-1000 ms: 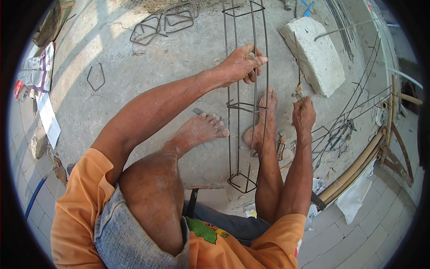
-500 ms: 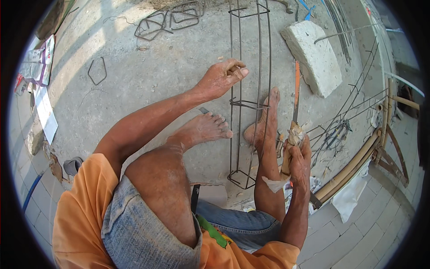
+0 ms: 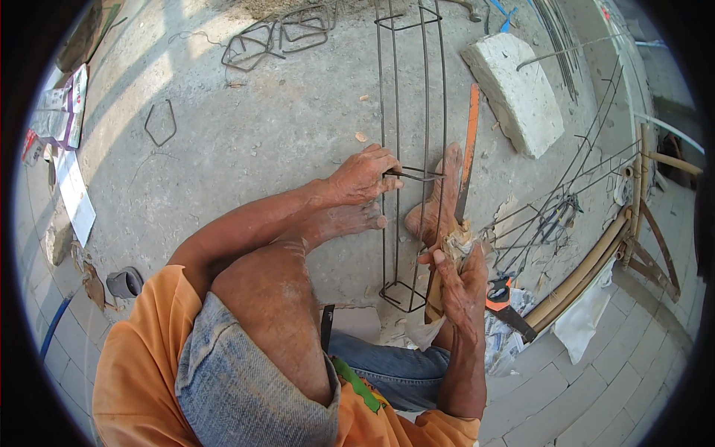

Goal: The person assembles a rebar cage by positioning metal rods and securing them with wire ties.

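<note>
A long, narrow cage of dark steel bars lies lengthwise on the floor between my feet, with square stirrups around it. My left hand is closed on the left corner of the middle stirrup, its fingers at the cage's left bars. To the right of the cage, my right hand grips a crumpled, pale-wrapped bundle. A long orange-and-dark strip extends from the bundle's far end, beside my right foot. My right fingers partly hide the bundle.
A broken concrete block lies at the far right. Several bent stirrups are at the back, and a single stirrup lies to the left. An orange-and-black saw handle and bamboo poles are on the right.
My left hand has come down from above the cage onto its middle stirrup. My right hand has shifted left with the wrapped bundle, and the orange strip has moved and tilted with it.
</note>
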A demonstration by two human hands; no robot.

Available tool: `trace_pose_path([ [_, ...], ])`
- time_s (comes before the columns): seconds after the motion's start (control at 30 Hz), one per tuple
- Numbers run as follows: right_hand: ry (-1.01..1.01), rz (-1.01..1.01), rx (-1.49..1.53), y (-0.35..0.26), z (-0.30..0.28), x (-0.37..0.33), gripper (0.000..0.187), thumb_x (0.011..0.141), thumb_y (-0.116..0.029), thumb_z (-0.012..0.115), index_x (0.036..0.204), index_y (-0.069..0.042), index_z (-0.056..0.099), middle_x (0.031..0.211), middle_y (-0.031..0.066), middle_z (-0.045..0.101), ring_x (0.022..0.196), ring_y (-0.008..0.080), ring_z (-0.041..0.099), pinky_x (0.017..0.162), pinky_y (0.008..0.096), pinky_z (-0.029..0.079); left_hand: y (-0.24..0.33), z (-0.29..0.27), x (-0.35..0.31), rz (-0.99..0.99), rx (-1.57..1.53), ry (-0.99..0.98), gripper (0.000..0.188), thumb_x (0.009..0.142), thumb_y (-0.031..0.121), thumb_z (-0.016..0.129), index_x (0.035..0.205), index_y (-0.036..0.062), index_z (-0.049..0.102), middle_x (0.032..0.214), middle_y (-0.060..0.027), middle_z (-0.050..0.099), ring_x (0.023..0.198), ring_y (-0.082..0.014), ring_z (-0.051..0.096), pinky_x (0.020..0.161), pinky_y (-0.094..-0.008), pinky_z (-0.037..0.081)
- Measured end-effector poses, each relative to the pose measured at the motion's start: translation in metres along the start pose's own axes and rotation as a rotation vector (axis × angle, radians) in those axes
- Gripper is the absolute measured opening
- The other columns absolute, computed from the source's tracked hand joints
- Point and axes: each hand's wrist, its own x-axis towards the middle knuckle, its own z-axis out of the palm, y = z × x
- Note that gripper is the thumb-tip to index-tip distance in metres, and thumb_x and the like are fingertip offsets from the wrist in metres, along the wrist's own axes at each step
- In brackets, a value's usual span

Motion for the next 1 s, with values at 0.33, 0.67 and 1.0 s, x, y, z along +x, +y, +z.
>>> trace_pose_path([
  [0.33,-0.003,0.074,-0.051,0.005,0.008,0.0,0.031,0.096,-0.013,0.056,0.122,0.002,0.048,0.08,0.0023,0.052,0.068,0.0096,0.046,0.062,0.0265,0.042,-0.011,0.002,0.001,0.095,-0.025,-0.162,0.034,0.082,0.033,0.073,0.081,0.0002,0.064,0.074,-0.0133,0.062,0.077,-0.0314,0.06,0.068,-0.0435,0.045],
  [0.67,0.052,-0.196,-0.527,0.035,0.015,-0.001,0.031,0.096,-0.01,0.053,0.123,0.005,0.047,0.084,0.0144,0.057,0.068,0.0237,0.054,0.06,0.0327,0.046,-0.004,-0.003,0.001,-0.131,-0.202,-0.253,0.04,0.089,0.041,0.066,0.087,0.0011,0.066,0.076,-0.01,0.059,0.076,-0.025,0.059,0.068,-0.0371,0.047],
  [1.0,0.013,-0.082,-0.538,0.044,0.015,0.008,0.042,0.096,-0.004,0.045,0.138,0.0,0.039,0.108,0.0213,0.059,0.079,0.0263,0.057,0.073,0.0335,0.048,-0.007,-0.003,0.012,-0.133,-0.149,-0.24,0.047,0.088,0.041,0.067,0.072,-0.0025,0.06,0.063,-0.014,0.051,0.063,-0.0267,0.054,0.058,-0.0418,0.041],
])
